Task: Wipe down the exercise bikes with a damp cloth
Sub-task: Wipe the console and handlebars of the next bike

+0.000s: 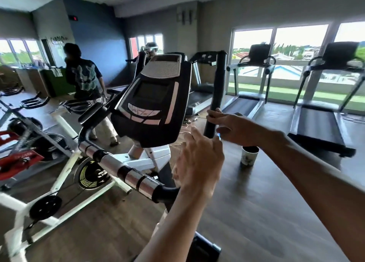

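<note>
- the exercise bike (150, 111) stands right in front of us, its console (153, 101) tilted toward us, a silver and black handlebar (126, 171) running low on the left and a black foam grip (217, 92) rising upright on the right.
- we cannot make out a cloth for certain; only a small pale blue bit shows between our hands (218, 137), too little to name.
- our right hand (235, 128) is up at the lower part of the upright grip, fingers curled loosely with the tips touching or nearly touching the foam; whether it truly clasps the grip we cannot tell.
- our left hand (199, 159) hangs just below and beside it, blurred, fingers half bent, and we cannot tell if it holds anything.
- to do this step well, we judge we should wrap the cloth fully round the grip and draw it along the whole length, steadying the bar with the other hand, then move to the console and the lower handlebar.
- a cup (249, 155) sits on the floor near the bike; we should mind it.
- treadmills (320, 111) line the windows, another bike (29, 153) stands to the left, and a person (83, 80) walks beyond.
</note>
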Demonstrator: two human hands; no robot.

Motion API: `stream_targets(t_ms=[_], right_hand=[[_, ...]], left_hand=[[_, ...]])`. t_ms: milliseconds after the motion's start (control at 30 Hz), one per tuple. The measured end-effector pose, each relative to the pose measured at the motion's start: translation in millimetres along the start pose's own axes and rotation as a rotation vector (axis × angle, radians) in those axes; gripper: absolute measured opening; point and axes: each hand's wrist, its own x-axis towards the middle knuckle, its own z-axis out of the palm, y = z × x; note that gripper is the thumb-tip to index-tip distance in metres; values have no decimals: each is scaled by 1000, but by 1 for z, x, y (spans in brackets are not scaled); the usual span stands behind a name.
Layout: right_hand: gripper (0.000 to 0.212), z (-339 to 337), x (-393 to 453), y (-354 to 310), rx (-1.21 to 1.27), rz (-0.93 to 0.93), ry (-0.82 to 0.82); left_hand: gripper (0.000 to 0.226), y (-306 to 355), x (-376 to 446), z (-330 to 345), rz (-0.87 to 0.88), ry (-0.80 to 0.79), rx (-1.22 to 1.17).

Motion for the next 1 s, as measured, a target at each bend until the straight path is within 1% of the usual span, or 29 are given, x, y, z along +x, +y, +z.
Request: stream_targets(t_ms=[67, 100, 133, 167, 233, 333, 400, 433, 500, 567, 600, 633, 700, 800, 933, 1000], right_hand=[[51, 0, 3, 0, -59, -31, -39], [48, -2, 3, -2, -84, -47, -29], [44, 1, 3, -3, -74, -40, -11], [40, 2, 5, -3, -9, 4, 10], [44, -1, 3, -5, -102, -14, -41], [49, 4, 4, -3, 7, 50, 50], [50, 7, 5, -3, 67, 55, 123], [50, 8, 5, -4, 81, 51, 132], [49, 8, 5, -4, 75, 38, 144], [44, 8, 5, -2, 55, 11, 161], [40, 9, 4, -2, 28, -2, 166], [39, 10, 4, -2, -7, -18, 171], [45, 10, 3, 0, -34, -29, 172], [48, 10, 2, -1, 29, 15, 140], [53, 17, -1, -2, 112, 8, 187], [53, 19, -1, 0, 107, 0, 188]], left_hand=[[53, 4, 19, 2, 0, -5, -18], [50, 5, 28, 4, 6, -1, -26], [49, 5, 33, 6, 6, 5, -34], [47, 5, 36, 8, 2, 16, -46], [47, 3, 32, 11, 2, 43, -79], [60, -6, 11, 11, 9, 81, -77], [67, -12, -6, 10, -12, 88, -49], [66, -12, -10, 9, -23, 85, -37], [56, -6, 0, 9, -35, 78, -23], [47, 4, 20, 11, -39, 84, -25], [46, 8, 30, 12, -43, 85, -30], [47, 10, 37, 12, -52, 87, -36], [51, 11, 40, 16, -62, 93, -45], [61, 7, 20, 16, -89, 122, -37], [80, -5, -10, 13, -90, 118, 52], [75, -4, -9, 11, -102, 100, 65]])
